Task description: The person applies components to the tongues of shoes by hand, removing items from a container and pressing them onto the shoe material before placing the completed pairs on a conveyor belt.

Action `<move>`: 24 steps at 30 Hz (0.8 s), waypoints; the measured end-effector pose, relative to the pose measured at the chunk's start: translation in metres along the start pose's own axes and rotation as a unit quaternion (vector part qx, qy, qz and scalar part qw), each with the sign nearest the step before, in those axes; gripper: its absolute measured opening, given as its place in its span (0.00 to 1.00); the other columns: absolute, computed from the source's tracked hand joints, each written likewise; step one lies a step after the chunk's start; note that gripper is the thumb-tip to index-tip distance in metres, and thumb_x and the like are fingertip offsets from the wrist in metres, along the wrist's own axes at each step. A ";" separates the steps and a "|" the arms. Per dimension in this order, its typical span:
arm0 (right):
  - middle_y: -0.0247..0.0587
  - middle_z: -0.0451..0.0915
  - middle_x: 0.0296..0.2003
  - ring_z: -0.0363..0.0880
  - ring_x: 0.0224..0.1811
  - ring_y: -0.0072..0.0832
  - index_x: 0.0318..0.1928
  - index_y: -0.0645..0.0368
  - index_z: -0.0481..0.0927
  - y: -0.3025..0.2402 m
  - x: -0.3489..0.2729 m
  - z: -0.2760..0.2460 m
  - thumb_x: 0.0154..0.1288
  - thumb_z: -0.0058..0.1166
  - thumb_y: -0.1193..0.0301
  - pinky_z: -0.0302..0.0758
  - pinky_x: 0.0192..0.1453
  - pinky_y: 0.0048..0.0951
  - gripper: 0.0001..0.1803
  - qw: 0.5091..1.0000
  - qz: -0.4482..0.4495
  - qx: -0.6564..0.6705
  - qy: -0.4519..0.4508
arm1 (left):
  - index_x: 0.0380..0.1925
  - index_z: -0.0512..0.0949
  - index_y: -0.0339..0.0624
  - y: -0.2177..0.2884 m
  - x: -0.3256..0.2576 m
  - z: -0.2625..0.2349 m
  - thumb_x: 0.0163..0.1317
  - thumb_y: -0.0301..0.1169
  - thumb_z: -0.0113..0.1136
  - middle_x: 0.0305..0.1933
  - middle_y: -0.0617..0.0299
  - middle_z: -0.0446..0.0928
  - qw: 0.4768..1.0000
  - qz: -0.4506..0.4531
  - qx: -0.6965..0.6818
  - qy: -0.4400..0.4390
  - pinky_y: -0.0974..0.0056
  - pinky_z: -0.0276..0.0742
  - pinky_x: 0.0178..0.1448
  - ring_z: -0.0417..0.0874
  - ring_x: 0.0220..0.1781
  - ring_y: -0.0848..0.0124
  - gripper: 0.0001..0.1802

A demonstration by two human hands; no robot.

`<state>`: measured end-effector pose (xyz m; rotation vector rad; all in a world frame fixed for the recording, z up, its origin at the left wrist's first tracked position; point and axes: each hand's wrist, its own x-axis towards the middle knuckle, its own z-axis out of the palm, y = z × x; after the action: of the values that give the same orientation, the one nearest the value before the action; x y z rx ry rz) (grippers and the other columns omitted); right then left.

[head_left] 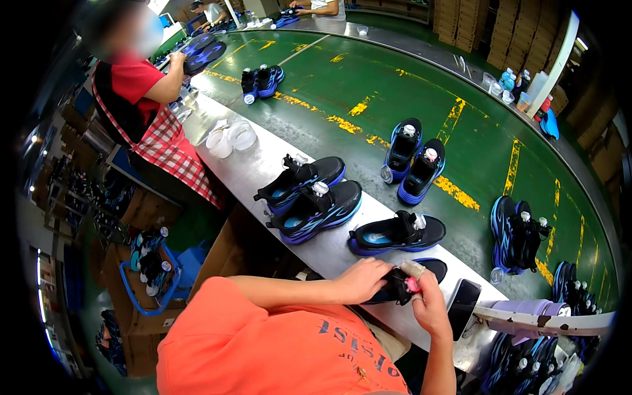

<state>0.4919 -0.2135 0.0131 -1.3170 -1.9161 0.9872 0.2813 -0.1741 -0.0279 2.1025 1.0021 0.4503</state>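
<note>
Right in front of me a black sneaker (434,266) with a blue-purple sole lies on the metal bench, partly hidden by my hands. My left hand (361,280) is closed on its opening, fingers bent over the edge. My right hand (429,301) pinches a small bright pink thing (413,284) against the shoe's upper; its exact kind I cannot make out. A pale covering wraps one of that hand's fingers. Just beyond, another black sneaker (396,234) sits with a white round piece on its laces. A matching pair (319,212) stands to the left.
A phone (464,304) lies right of my hand, near a purple bottle (520,308) behind a pale rail. Several sneaker pairs (413,161) stand on the green conveyor (355,72). Plastic cups (230,137) are on the bench (217,112). A co-worker (155,125) handles soles at left.
</note>
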 end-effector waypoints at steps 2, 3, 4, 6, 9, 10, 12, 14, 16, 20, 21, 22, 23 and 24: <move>0.45 0.73 0.57 0.68 0.63 0.39 0.61 0.61 0.71 -0.012 -0.005 -0.016 0.48 0.46 0.87 0.60 0.68 0.32 0.35 0.997 0.030 0.069 -0.033 | 0.50 0.76 0.39 -0.007 0.012 -0.003 0.61 0.32 0.57 0.44 0.50 0.78 0.998 -0.028 -0.024 -0.055 0.52 0.73 0.53 0.77 0.49 0.51 0.18; 0.46 0.73 0.58 0.68 0.63 0.39 0.62 0.61 0.70 -0.013 -0.007 -0.022 0.47 0.48 0.87 0.60 0.69 0.33 0.36 0.992 0.045 0.103 -0.049 | 0.48 0.77 0.39 -0.010 0.016 -0.007 0.61 0.33 0.57 0.44 0.50 0.78 0.997 -0.021 -0.033 -0.073 0.53 0.73 0.52 0.77 0.49 0.51 0.16; 0.47 0.73 0.56 0.70 0.61 0.40 0.63 0.61 0.69 -0.012 -0.009 -0.026 0.46 0.59 0.83 0.63 0.67 0.33 0.37 0.994 0.029 0.079 -0.068 | 0.43 0.78 0.39 -0.009 0.018 -0.010 0.60 0.33 0.58 0.41 0.51 0.78 0.996 0.000 -0.056 -0.068 0.53 0.73 0.51 0.77 0.46 0.52 0.14; 0.48 0.75 0.53 0.70 0.59 0.42 0.62 0.60 0.70 -0.008 -0.006 -0.023 0.46 0.64 0.78 0.65 0.64 0.36 0.38 0.997 0.058 0.036 -0.027 | 0.42 0.79 0.39 -0.008 0.022 -0.001 0.60 0.34 0.58 0.39 0.51 0.78 0.999 0.026 -0.020 -0.035 0.54 0.73 0.49 0.76 0.45 0.52 0.13; 0.47 0.75 0.43 0.73 0.48 0.44 0.58 0.60 0.73 0.005 0.004 -0.011 0.42 0.71 0.70 0.69 0.54 0.37 0.38 0.996 0.074 -0.016 0.045 | 0.41 0.79 0.39 -0.003 0.020 0.015 0.59 0.32 0.56 0.37 0.52 0.76 1.000 0.029 -0.002 -0.010 0.53 0.72 0.47 0.76 0.43 0.52 0.12; 0.46 0.74 0.42 0.73 0.47 0.44 0.57 0.59 0.74 0.007 0.004 -0.007 0.41 0.71 0.71 0.70 0.54 0.37 0.37 0.996 0.067 -0.048 0.047 | 0.40 0.79 0.38 -0.003 0.019 0.020 0.60 0.32 0.56 0.36 0.51 0.77 0.999 0.011 -0.018 0.025 0.53 0.73 0.47 0.76 0.42 0.52 0.11; 0.45 0.72 0.42 0.71 0.47 0.45 0.52 0.58 0.77 0.008 -0.003 -0.003 0.40 0.71 0.73 0.70 0.52 0.37 0.32 0.993 0.025 -0.108 0.035 | 0.37 0.79 0.37 -0.008 0.029 0.022 0.60 0.31 0.56 0.35 0.50 0.77 0.996 -0.032 -0.064 0.061 0.53 0.74 0.46 0.78 0.41 0.51 0.10; 0.45 0.70 0.39 0.68 0.44 0.44 0.46 0.55 0.79 -0.003 -0.008 -0.011 0.41 0.71 0.68 0.69 0.46 0.40 0.27 0.991 -0.002 -0.132 -0.015 | 0.32 0.79 0.36 -0.004 0.038 0.019 0.59 0.30 0.57 0.33 0.48 0.79 0.994 -0.047 -0.080 0.053 0.55 0.75 0.42 0.80 0.38 0.52 0.08; 0.45 0.70 0.37 0.69 0.44 0.44 0.45 0.54 0.80 -0.011 -0.007 -0.016 0.40 0.71 0.68 0.70 0.45 0.40 0.26 0.986 0.017 -0.162 -0.023 | 0.32 0.79 0.36 0.004 0.036 0.010 0.59 0.31 0.58 0.33 0.49 0.79 0.991 -0.069 -0.101 0.055 0.56 0.75 0.40 0.81 0.37 0.54 0.08; 0.41 0.70 0.31 0.71 0.36 0.40 0.45 0.55 0.79 -0.016 -0.007 -0.017 0.40 0.72 0.69 0.71 0.38 0.40 0.26 0.970 0.095 -0.223 -0.027 | 0.28 0.78 0.36 0.022 0.023 -0.009 0.62 0.41 0.61 0.24 0.55 0.76 0.977 -0.114 -0.180 0.001 0.62 0.73 0.34 0.77 0.27 0.66 0.16; 0.40 0.70 0.29 0.72 0.33 0.39 0.45 0.55 0.79 -0.014 -0.009 -0.017 0.40 0.72 0.69 0.72 0.37 0.39 0.26 0.967 0.122 -0.219 -0.037 | 0.27 0.78 0.36 0.031 0.023 -0.020 0.63 0.43 0.61 0.22 0.55 0.75 0.967 -0.140 -0.207 -0.050 0.63 0.72 0.33 0.76 0.26 0.68 0.19; 0.38 0.71 0.27 0.73 0.29 0.37 0.48 0.55 0.79 -0.010 -0.010 -0.016 0.41 0.72 0.70 0.72 0.34 0.36 0.28 0.977 0.076 -0.199 -0.025 | 0.25 0.78 0.36 0.035 0.022 -0.028 0.64 0.48 0.59 0.19 0.57 0.74 0.969 -0.119 -0.175 -0.126 0.64 0.70 0.31 0.74 0.24 0.72 0.24; 0.39 0.73 0.29 0.74 0.30 0.37 0.50 0.55 0.79 -0.010 -0.011 -0.018 0.42 0.72 0.71 0.73 0.34 0.35 0.29 0.985 0.091 -0.142 -0.023 | 0.26 0.78 0.35 0.032 0.026 -0.027 0.63 0.49 0.59 0.23 0.58 0.78 0.967 -0.111 -0.150 -0.173 0.62 0.71 0.31 0.74 0.23 0.72 0.24; 0.40 0.75 0.31 0.76 0.31 0.36 0.51 0.56 0.79 -0.014 -0.011 -0.021 0.42 0.72 0.72 0.73 0.35 0.34 0.31 0.990 0.107 -0.085 -0.020 | 0.27 0.79 0.35 0.030 0.027 -0.025 0.64 0.47 0.58 0.25 0.58 0.80 0.957 -0.110 -0.177 -0.203 0.63 0.70 0.28 0.74 0.21 0.73 0.22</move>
<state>0.5055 -0.2222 0.0357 -1.6401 -1.9541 0.9753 0.2991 -0.1530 0.0108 1.6489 0.8284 0.0674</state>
